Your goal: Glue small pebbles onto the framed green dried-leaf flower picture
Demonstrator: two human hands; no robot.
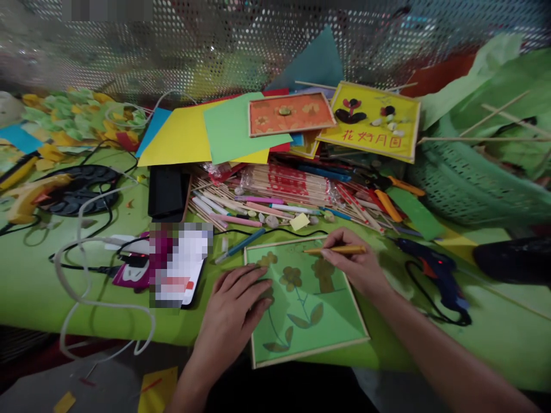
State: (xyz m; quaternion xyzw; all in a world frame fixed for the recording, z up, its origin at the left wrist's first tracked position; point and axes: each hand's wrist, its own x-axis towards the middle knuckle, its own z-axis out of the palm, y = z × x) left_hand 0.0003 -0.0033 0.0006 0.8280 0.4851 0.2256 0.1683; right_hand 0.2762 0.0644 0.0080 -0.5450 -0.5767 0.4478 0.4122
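A green picture (275,310) in a thin wooden frame lies at the table's front edge, with brown flowers, leaves and a tree-like shape drawn on it. My right hand (355,261) is closed on a yellow-brown pen (344,250), its tip at the upper part of the sheet, left of the tree-like shape. Flat on the picture's left side rests my left hand (236,304), fingers slightly spread, holding nothing and covering part of the left flower's stem.
Left of the picture are a phone (183,264), a purple power strip (138,269) and white cables. A blue glue gun (439,269) lies right. Behind are sticks, markers, pliers (387,201), coloured sheets (181,135), framed pictures (370,135) and a green basket (469,178).
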